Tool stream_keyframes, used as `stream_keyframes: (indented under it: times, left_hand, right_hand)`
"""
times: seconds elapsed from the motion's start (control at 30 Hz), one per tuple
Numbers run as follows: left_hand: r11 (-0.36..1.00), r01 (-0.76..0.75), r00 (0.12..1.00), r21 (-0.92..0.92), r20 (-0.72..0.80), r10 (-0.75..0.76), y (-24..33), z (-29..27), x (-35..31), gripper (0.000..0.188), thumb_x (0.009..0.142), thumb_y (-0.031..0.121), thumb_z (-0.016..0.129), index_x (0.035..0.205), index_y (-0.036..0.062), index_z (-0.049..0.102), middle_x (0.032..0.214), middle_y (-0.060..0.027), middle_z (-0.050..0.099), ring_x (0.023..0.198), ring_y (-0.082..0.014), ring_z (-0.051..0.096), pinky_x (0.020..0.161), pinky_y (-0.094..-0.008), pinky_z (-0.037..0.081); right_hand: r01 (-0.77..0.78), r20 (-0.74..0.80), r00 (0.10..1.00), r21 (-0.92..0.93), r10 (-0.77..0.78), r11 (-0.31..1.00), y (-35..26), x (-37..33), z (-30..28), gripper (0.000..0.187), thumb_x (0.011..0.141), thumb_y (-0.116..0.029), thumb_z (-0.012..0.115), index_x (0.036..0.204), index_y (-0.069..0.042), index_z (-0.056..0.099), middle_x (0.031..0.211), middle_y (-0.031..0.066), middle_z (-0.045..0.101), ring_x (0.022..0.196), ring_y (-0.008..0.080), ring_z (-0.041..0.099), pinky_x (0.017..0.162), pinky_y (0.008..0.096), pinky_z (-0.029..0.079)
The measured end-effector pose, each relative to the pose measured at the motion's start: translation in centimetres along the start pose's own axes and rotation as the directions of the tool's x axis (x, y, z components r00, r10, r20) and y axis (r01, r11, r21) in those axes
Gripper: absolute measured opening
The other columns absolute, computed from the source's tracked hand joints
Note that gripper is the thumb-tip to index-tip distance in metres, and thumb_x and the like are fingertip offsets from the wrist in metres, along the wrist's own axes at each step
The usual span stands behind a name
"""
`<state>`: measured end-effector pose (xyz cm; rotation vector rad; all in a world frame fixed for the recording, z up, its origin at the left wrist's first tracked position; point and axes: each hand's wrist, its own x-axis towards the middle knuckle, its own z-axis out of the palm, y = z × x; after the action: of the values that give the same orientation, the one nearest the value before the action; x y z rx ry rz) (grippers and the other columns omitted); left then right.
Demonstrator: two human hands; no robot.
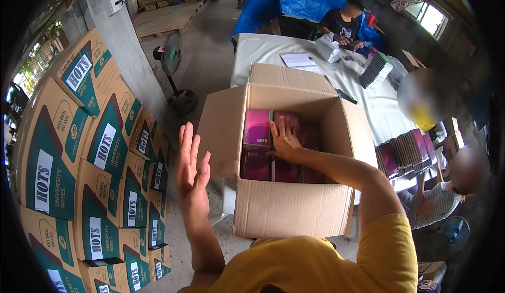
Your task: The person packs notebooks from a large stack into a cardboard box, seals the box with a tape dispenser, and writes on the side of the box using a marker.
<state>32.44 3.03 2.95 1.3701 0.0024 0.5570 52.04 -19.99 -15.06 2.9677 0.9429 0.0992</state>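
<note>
An open cardboard box [292,206] stands in front of me at the table's near end, its flaps folded out. Stacks of purple-covered notebooks [258,126] lie in rows inside it. My right hand [285,141] reaches into the box and rests on the notebooks with its fingers spread, partly covering the middle ones. Left of the box, my left hand [192,174] is raised in the air near the left flap [223,127]. Its fingers are stretched out and it holds nothing.
Printed cartons [100,182] are piled high at the left. A standing fan [171,56] is behind them. On the white-covered table [250,51] are a dark-edged stack [376,71] and purple notebook stacks [405,153]. People sit along its far end and right side.
</note>
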Motion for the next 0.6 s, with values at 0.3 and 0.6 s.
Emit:
stream_keyframes:
  times: [0.3,0.6]
  left_hand:
    - [0.969,-0.076,0.926,-0.234,0.344,0.156,1.9,13.9,-5.1,0.084,0.081,0.044,0.068,0.142,-0.0051,0.036,0.151,-0.0292,0.025,0.134,-0.0403,0.039,0.106,-0.0487,0.035]
    - [0.823,0.467,0.569,-0.323,0.823,0.000,-0.6,35.5,-13.9,0.078,0.081,0.035,0.072,0.144,0.0043,0.038,0.141,-0.0140,0.043,0.122,-0.0232,0.047,0.097,-0.0366,0.043]
  right_hand:
    - [0.096,0.156,0.974,0.357,-0.161,0.929,3.4,1.1,-8.3,0.077,0.083,-0.051,0.063,0.142,-0.011,0.035,0.141,0.0281,0.039,0.124,0.0420,0.048,0.096,0.0511,0.046]
    - [0.324,-0.710,0.498,0.685,0.498,0.653,23.7,-34.3,-25.5,0.033,0.083,-0.008,0.069,0.114,0.003,0.065,0.108,0.0117,0.069,0.094,0.0162,0.066,0.086,0.0282,0.050]
